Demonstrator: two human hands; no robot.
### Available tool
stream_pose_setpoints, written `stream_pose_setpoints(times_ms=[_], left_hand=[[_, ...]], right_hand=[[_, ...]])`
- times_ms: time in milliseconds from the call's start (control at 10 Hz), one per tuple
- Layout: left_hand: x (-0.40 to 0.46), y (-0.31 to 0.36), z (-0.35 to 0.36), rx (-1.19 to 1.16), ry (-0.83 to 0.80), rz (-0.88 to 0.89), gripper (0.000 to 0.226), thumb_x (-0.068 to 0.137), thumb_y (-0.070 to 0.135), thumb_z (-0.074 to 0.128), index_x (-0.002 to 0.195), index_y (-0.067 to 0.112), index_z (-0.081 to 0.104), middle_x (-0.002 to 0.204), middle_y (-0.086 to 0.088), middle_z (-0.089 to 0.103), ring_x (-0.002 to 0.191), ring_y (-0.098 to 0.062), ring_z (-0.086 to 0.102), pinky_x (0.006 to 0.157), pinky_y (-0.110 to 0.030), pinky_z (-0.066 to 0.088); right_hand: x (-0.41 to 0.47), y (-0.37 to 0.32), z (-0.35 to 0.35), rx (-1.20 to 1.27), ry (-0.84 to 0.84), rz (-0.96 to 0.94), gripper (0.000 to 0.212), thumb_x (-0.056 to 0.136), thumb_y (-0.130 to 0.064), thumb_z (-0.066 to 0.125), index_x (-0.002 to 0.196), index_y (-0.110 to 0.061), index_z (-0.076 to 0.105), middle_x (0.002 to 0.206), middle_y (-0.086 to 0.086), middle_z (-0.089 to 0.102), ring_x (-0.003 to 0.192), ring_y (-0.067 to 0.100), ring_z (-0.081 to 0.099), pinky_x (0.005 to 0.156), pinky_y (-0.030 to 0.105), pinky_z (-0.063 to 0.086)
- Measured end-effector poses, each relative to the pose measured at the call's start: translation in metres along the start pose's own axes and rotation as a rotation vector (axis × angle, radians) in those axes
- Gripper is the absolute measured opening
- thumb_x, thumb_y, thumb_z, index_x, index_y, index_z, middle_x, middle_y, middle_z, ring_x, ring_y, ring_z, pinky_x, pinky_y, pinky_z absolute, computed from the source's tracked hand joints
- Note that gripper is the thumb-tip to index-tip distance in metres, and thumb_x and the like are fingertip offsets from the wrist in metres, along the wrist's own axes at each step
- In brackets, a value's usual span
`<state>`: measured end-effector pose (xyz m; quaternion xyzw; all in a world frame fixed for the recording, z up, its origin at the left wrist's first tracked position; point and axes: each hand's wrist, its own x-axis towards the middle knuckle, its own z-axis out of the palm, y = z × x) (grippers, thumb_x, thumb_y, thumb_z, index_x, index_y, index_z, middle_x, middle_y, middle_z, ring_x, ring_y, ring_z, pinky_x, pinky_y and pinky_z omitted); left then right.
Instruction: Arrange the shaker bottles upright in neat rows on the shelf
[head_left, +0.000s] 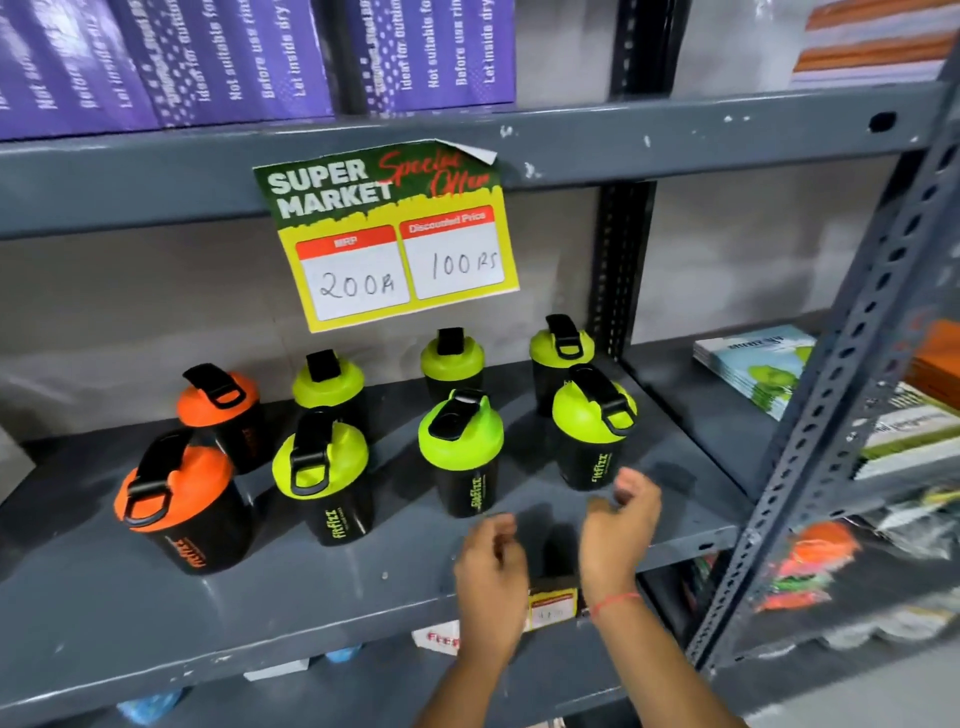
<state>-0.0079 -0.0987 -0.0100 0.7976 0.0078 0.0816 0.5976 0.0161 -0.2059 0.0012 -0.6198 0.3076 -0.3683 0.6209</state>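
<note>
Several black shaker bottles stand upright in two rows on the grey shelf (104, 613). The front row holds an orange-lidded bottle (179, 506), a yellow-green one (324, 480), a green-lidded one (462, 452) and another yellow-green one (592, 426). Behind them stand an orange-lidded bottle (221, 410) and three yellow-green ones (328, 382), (451, 361), (561, 345). My left hand (491, 577) hovers at the shelf's front edge, fingers loosely curled, holding nothing. My right hand (621, 525) is just below the front right bottle, fingers apart and empty.
A yellow and green price sign (395, 234) hangs from the shelf above. Purple boxes (234, 52) fill the top shelf. A stack of booklets (753, 366) lies at the right end of the shelf. A slotted upright post (831, 405) bounds the right side.
</note>
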Motion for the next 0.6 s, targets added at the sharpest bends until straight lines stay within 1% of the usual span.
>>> stream_pose_setpoints(times_ms=[100, 200, 300, 400, 500, 600], left_hand=[[0.01, 0.021, 0.033, 0.064, -0.329, 0.019, 0.053, 0.084, -0.003, 0.046, 0.136, 0.008, 0.036, 0.141, -0.009, 0.044, 0.13, -0.023, 0.042, 0.108, -0.032, 0.033], [0.029, 0.035, 0.057, 0.149, -0.433, -0.05, 0.068, 0.085, 0.004, 0.047, 0.144, 0.014, 0.014, 0.144, -0.02, 0.039, 0.125, -0.036, 0.043, 0.102, -0.039, 0.037], [0.035, 0.037, 0.07, 0.169, -0.448, -0.091, 0.071, 0.085, 0.007, 0.048, 0.145, 0.018, 0.011, 0.137, -0.018, 0.048, 0.118, -0.032, 0.051, 0.09, -0.033, 0.041], [0.034, 0.029, 0.075, 0.153, -0.434, -0.089, 0.072, 0.084, 0.006, 0.049, 0.144, 0.02, 0.013, 0.126, -0.013, 0.058, 0.099, -0.025, 0.058, 0.073, -0.027, 0.042], [0.038, 0.025, 0.074, 0.131, -0.414, -0.068, 0.071, 0.083, 0.005, 0.049, 0.144, 0.019, 0.015, 0.12, -0.009, 0.059, 0.096, -0.021, 0.057, 0.067, -0.018, 0.035], [0.033, 0.029, 0.063, 0.079, -0.406, -0.09, 0.067, 0.085, 0.004, 0.048, 0.144, 0.016, 0.018, 0.119, -0.01, 0.058, 0.102, -0.022, 0.057, 0.075, -0.02, 0.037]], right_hand=[[0.031, 0.004, -0.011, -0.074, -0.127, 0.075, 0.054, 0.078, 0.015, 0.048, 0.129, -0.003, 0.044, 0.131, 0.018, 0.051, 0.121, 0.03, 0.047, 0.103, 0.036, 0.035], [0.05, 0.008, -0.016, -0.18, -0.313, 0.125, 0.059, 0.079, 0.01, 0.046, 0.134, -0.011, 0.041, 0.135, 0.01, 0.051, 0.126, 0.026, 0.044, 0.104, 0.034, 0.033], [0.06, 0.012, -0.016, -0.205, -0.377, 0.101, 0.059, 0.075, 0.011, 0.046, 0.128, -0.014, 0.048, 0.119, 0.005, 0.059, 0.121, 0.025, 0.049, 0.096, 0.031, 0.036], [0.062, 0.013, -0.016, -0.217, -0.399, 0.106, 0.06, 0.073, 0.01, 0.047, 0.126, -0.018, 0.05, 0.11, -0.002, 0.058, 0.116, 0.023, 0.052, 0.09, 0.027, 0.037], [0.059, 0.017, -0.018, -0.177, -0.37, 0.078, 0.06, 0.074, 0.011, 0.047, 0.128, -0.016, 0.048, 0.117, -0.001, 0.057, 0.121, 0.023, 0.049, 0.098, 0.031, 0.038], [0.052, 0.015, -0.027, -0.1, -0.277, 0.146, 0.058, 0.079, 0.01, 0.045, 0.131, -0.016, 0.045, 0.133, 0.002, 0.054, 0.122, 0.019, 0.048, 0.107, 0.042, 0.038]])
